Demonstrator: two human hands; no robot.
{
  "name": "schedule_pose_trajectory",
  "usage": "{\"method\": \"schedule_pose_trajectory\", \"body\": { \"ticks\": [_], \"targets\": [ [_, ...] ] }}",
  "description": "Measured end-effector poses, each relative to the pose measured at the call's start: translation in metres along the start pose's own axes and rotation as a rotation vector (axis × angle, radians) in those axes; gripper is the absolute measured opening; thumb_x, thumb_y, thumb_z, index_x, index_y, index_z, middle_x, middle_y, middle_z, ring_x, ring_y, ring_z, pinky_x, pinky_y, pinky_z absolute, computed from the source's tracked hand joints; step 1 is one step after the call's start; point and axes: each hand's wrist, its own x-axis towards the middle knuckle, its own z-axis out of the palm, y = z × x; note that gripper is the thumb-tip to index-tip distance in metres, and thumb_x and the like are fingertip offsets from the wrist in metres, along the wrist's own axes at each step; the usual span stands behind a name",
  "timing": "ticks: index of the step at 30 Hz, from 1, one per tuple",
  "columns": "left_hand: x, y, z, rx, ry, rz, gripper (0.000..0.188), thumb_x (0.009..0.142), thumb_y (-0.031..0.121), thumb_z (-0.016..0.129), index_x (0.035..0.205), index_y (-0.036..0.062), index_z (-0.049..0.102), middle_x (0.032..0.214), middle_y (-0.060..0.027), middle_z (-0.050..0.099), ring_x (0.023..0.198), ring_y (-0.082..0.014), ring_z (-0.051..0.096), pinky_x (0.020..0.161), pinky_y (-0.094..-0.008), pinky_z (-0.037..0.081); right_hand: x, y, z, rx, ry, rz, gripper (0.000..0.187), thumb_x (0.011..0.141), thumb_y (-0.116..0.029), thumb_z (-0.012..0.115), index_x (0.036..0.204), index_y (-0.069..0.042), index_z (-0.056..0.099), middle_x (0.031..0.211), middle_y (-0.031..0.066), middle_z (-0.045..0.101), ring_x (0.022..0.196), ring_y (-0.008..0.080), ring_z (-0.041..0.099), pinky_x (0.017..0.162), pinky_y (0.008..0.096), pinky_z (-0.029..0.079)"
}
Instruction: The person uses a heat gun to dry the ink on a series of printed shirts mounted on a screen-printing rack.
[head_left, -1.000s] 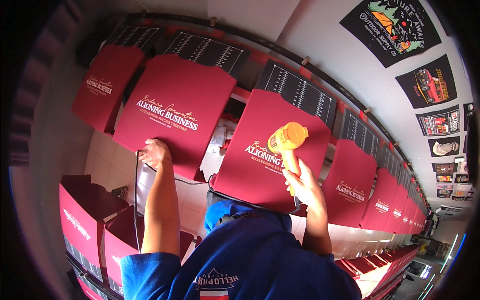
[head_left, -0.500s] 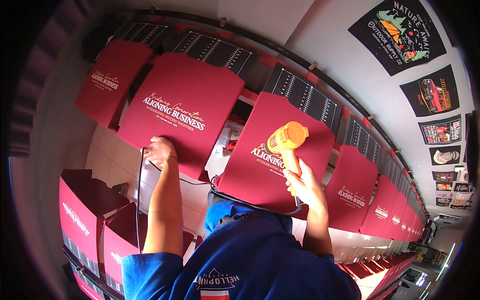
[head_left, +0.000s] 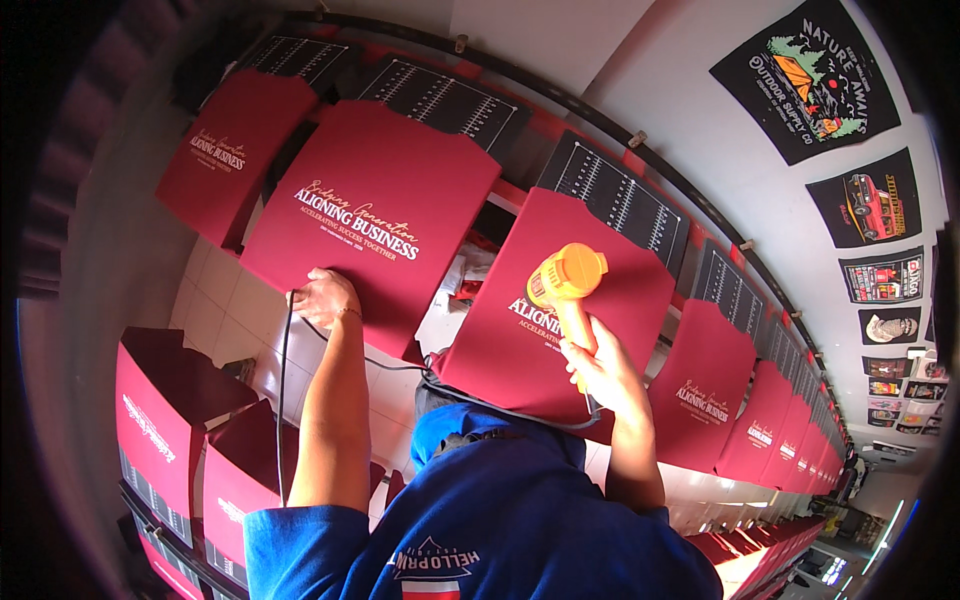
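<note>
My right hand [head_left: 612,372] is wrapped round the handle of a yellow-orange heat gun [head_left: 568,278]. The gun's head is over the printed lettering of a maroon fabric panel [head_left: 600,245] and hides part of it. On the left, my left hand [head_left: 328,298] rests at the near edge of another printed maroon panel [head_left: 370,180], its fingers curled. A black cord [head_left: 283,400] rises to these fingers, comes out below them and runs right along the near panel edges towards the gun's handle. Part of the grip on the cord is hidden.
More maroon panels [head_left: 705,385] lie on a long row of dark boards [head_left: 440,95] curving away right. A dark rail [head_left: 550,85] runs behind them. Behind me on the left stand other maroon panels [head_left: 160,430]. Printed black cloths [head_left: 805,80] hang on the wall.
The heat gun has shifted slightly left over the lettering. My left hand keeps its place at the panel edge with the cord. The whole view has moved a little.
</note>
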Motion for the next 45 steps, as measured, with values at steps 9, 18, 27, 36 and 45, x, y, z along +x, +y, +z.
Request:
{"method": "schedule_pose_trajectory", "body": {
  "ticks": [9,18,27,36,45],
  "targets": [
    [0.002,0.001,0.002,-0.007,-0.003,-0.019,0.055,0.086,0.040,0.049,0.115,-0.0074,0.046,0.109,-0.0236,0.052,0.096,-0.0366,0.061,0.081,-0.0462,0.053,0.002,-0.007,0.006,0.000,-0.005,-0.018,0.040,0.094,-0.018,0.060,0.128,0.000,0.048,0.086,0.0041,0.057,0.066,0.0108,0.058,0.057,0.0262,0.052],
    [0.000,0.003,-0.008,-0.030,-0.044,-0.025,0.057,0.086,0.040,0.050,0.118,-0.0069,0.046,0.111,-0.0240,0.051,0.099,-0.0374,0.061,0.083,-0.0468,0.052,0.007,0.002,0.002,-0.008,0.105,-0.042,0.037,0.094,-0.016,0.058,0.126,0.000,0.049,0.085,0.0045,0.057,0.066,0.0109,0.059,0.055,0.0263,0.052],
    [0.002,0.002,-0.005,0.020,-0.045,-0.038,0.057,0.087,0.040,0.049,0.119,-0.0071,0.045,0.112,-0.0232,0.051,0.100,-0.0363,0.060,0.083,-0.0467,0.053,0.005,-0.009,0.000,0.056,0.049,0.038,0.032,0.094,-0.016,0.059,0.121,0.000,0.050,0.084,0.0042,0.057,0.065,0.0101,0.059,0.054,0.0255,0.051],
    [-0.001,0.008,-0.024,-0.050,-0.129,-0.049,0.061,0.088,0.040,0.047,0.120,-0.0114,0.042,0.115,-0.0239,0.050,0.104,-0.0378,0.058,0.085,-0.0480,0.052,-0.017,-0.009,0.005,0.058,-0.044,0.072,0.038,0.094,-0.018,0.060,0.125,-0.001,0.048,0.087,0.0028,0.057,0.068,0.0098,0.058,0.059,0.0262,0.052],
    [0.003,0.001,-0.008,-0.021,-0.077,-0.017,0.063,0.086,0.042,0.047,0.121,-0.0102,0.042,0.113,-0.0228,0.050,0.103,-0.0363,0.059,0.082,-0.0472,0.052,-0.033,0.014,0.013,0.040,-0.004,0.035,0.033,0.094,-0.020,0.061,0.118,-0.001,0.051,0.083,0.0035,0.058,0.067,0.0101,0.060,0.058,0.0269,0.053]
  ]
}}
